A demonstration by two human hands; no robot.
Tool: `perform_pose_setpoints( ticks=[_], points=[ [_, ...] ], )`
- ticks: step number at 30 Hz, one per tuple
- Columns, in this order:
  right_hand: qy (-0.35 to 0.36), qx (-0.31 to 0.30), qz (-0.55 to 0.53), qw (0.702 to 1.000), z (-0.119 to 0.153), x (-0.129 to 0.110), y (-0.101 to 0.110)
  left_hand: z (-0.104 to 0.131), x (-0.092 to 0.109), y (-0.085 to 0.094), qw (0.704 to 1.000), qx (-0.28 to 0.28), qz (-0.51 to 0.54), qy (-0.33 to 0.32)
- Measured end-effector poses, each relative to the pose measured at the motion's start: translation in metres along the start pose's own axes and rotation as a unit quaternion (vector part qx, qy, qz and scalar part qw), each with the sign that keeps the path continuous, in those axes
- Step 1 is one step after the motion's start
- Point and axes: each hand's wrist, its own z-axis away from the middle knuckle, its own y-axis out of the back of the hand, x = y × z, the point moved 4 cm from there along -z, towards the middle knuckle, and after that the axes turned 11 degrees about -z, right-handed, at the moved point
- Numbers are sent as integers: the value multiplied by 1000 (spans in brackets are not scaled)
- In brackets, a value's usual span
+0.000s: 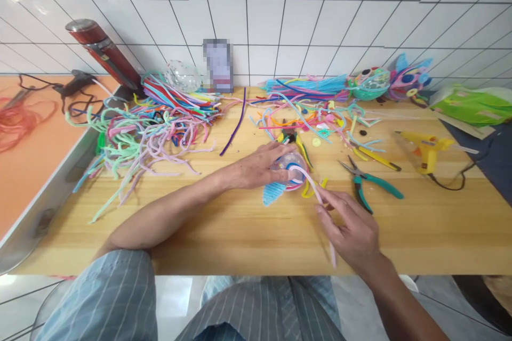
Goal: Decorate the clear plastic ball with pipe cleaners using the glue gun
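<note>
Pinstriped shirt (256, 311) is closest to camera, at the front edge of the wooden table (240, 224). From left: red thermos (104, 53) upright by the wall, tilted look probably lens distortion. Pile of chenille stems (152, 138) in front of it, loose and curly, likely there for easy reach. Purple stem (233, 136) lies alone, right of the pile. Left hand (256, 166) is palm-down with fingers curved over the clear ball (286, 161), gripping it against the table, presumably so it can't roll. Ball sits mid-table, blue fin-shaped piece (273, 193) sticking out toward the person. Pale pink stem (311, 184) arcs from the ball's blue-ringed face to the right hand (354, 226); thumb and fingers are closed on it in a pinch, tail hanging free below. Short grip probably gives better control of the bend. Yellow-handled pliers (303, 150) sit just behind the ball, partly hidden. Teal-handled pliers (382, 186) lie right of the hands, jaws spread, then yellow glue gun (429, 152) on its cord, nozzle pointing left. Both look parked within right-hand reach.
</note>
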Motion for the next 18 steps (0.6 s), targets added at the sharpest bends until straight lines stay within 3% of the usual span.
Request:
perform_pose_setpoints(
  ticks=[5,8,12,15,18],
  points=[
    [-123,-42,-35,991,17,20,20,4,4,1,1000,-7,-9,16],
    [-203,-29,-46,978,31,45,42,6,5,1,1000,-5,-19,7],
    [-293,93,36,951,43,97,96,7,6,0,1000,-5,-29,2],
    [-377,202,132,894,41,143,145,7,8,0,999,0,-32,7],
    [-415,233,174,862,23,179,176,7,11,-1,999,6,-31,10]
  ],
)
